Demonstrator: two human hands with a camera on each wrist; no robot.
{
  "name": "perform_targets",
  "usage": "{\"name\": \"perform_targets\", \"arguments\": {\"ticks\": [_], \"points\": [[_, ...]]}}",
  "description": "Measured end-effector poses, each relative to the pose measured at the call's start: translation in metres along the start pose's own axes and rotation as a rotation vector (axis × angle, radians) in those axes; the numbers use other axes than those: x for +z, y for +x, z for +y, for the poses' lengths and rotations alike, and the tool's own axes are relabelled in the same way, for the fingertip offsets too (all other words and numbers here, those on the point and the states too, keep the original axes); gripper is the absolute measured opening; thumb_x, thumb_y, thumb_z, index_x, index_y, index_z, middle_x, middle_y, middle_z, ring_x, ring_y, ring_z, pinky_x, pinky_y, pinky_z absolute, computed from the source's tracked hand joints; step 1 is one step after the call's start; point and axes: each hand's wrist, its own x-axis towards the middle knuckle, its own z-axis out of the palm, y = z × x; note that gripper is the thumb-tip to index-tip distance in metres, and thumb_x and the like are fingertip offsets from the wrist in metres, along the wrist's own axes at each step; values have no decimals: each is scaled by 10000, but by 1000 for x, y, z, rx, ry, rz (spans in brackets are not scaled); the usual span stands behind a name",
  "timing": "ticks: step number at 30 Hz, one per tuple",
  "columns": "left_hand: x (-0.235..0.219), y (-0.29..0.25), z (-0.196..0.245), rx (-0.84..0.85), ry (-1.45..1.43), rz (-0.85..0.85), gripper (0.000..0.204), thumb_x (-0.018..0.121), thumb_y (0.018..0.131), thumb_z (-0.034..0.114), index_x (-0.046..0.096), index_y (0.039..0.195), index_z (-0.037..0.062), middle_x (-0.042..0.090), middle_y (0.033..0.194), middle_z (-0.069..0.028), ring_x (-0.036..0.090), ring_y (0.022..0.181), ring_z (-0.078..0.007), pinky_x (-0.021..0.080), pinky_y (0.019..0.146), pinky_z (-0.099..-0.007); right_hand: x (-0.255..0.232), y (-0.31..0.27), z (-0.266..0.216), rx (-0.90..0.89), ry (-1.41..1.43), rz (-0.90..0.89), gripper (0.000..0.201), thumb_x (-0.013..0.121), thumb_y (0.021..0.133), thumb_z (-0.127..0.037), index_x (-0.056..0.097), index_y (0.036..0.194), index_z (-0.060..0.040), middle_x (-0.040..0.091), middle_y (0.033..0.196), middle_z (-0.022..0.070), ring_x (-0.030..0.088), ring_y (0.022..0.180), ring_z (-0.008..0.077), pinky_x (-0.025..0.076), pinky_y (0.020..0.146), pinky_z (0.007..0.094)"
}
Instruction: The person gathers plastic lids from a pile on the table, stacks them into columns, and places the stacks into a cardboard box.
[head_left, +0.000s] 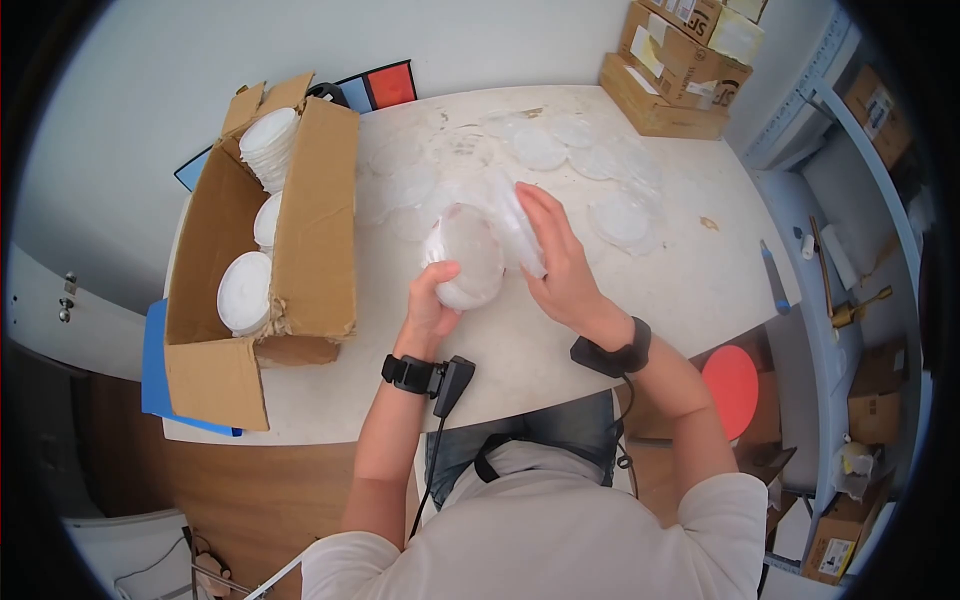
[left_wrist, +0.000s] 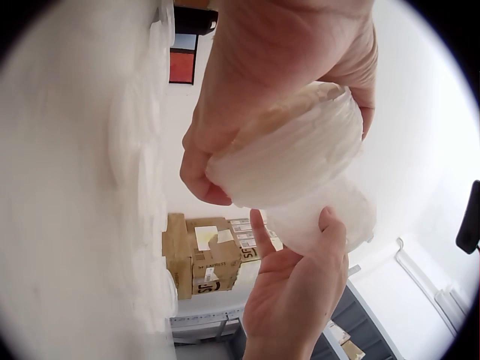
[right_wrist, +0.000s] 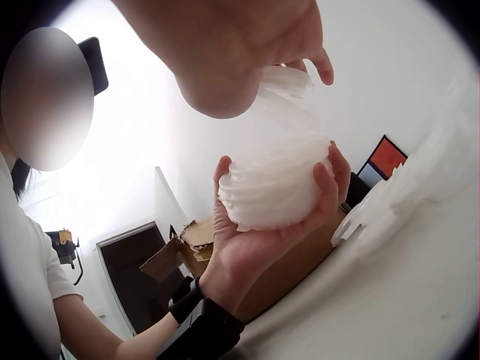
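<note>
My left hand [head_left: 430, 308] grips a thick stack of round translucent plastic lids [head_left: 470, 255] above the table, fingers wrapped around its side as the right wrist view shows. Close beside it, my right hand [head_left: 565, 275] holds a thinner bunch of lids [head_left: 518, 230], tilted on edge. In the left wrist view the right thumb [left_wrist: 330, 225] lies on one face of that bunch, with fingers behind it. The thinner bunch overlaps the top of the stack in both wrist views. More clear lids [head_left: 620, 220] lie scattered flat on the white table [head_left: 690, 260].
An open cardboard box [head_left: 315, 210] stands at the left with stacks of white lids [head_left: 243, 295] inside. Closed cartons [head_left: 680, 65] are piled at the back right. A blue-handled tool [head_left: 774, 278] lies by the right edge, near a metal shelf [head_left: 850, 100].
</note>
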Motion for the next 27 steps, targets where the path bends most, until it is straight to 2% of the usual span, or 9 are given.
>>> {"name": "perform_targets", "arguments": {"ticks": [3, 9, 12, 16, 18, 19, 21, 25, 27], "points": [[-11, -1, -4, -84, -14, 56, 716, 558, 710, 244, 257, 1346, 116, 429, 1236, -119, 461, 1114, -264, 408, 927, -425, 14, -11, -2, -30, 78, -316, 626, 535, 650, 87, 359, 1244, -4, 318, 1323, 186, 391, 1162, 376, 386, 940, 392], [-8, -1, 0, 16, 4, -78, 744, 559, 724, 259, 216, 1371, 131, 417, 1260, -93, 468, 1112, -253, 425, 906, -395, 13, -9, -1, -42, 172, -407, 668, 659, 659, -45, 337, 1244, -13, 297, 1335, 187, 339, 1213, 374, 342, 977, 397], [-2, -3, -2, 8, 44, -14, 719, 568, 716, 259, 263, 1345, 91, 443, 1236, -102, 481, 1096, -252, 433, 898, -388, 4, -5, -1, -54, 211, -451, 701, 740, 636, -171, 357, 1203, -18, 288, 1333, 197, 330, 1221, 360, 325, 980, 410], [-8, -4, -8, -85, 45, 83, 687, 587, 701, 263, 325, 1295, 38, 477, 1195, -118, 491, 1084, -250, 435, 894, -382, 3, -2, 4, -23, 239, -422, 707, 760, 629, -229, 352, 1169, -25, 297, 1322, 195, 344, 1207, 334, 325, 966, 413], [-7, -2, -8, -35, 54, 78, 665, 603, 685, 268, 367, 1250, 7, 503, 1159, -127, 501, 1070, -249, 436, 889, -375, 4, -1, 4, 173, 443, -436, 682, 743, 641, -209, 333, 1157, -32, 333, 1280, 170, 359, 1185, 302, 330, 955, 404], [-9, -2, -8, -34, 55, 78, 665, 603, 685, 268, 367, 1250, 7, 503, 1159, -127, 501, 1070, -249, 436, 889, -375, 5, -1, 8, 172, 443, -435, 682, 743, 641, -209, 333, 1157, -32, 333, 1280, 170, 359, 1185, 302, 330, 955, 404], [-12, -1, -6, -128, 23, -22, 802, 637, 664, 225, 207, 1337, 149, 391, 1232, -93, 396, 1156, -248, 373, 942, -387, 9, -1, 17, 279, 584, -282, 711, 732, 641, -194, 305, 1186, -32, 380, 1210, 141, 381, 1157, 286, 331, 951, 382], [-8, -1, -4, -138, 24, -46, 815, 644, 659, 223, 200, 1340, 152, 385, 1232, -89, 395, 1157, -245, 377, 941, -386, 8, 4, 14, 322, 553, -277, 768, 744, 632, -212, 289, 1227, -45, 355, 1206, 141, 369, 1155, 280, 323, 958, 384], [-4, -1, -3, -165, 77, -74, 822, 651, 660, 237, 196, 1339, 149, 379, 1238, -89, 390, 1164, -239, 380, 942, -383, 12, 3, 11, 194, 434, -376, 818, 753, 629, -275, 281, 1263, -66, 298, 1247, 159, 337, 1172, 297, 312, 969, 394]]}}
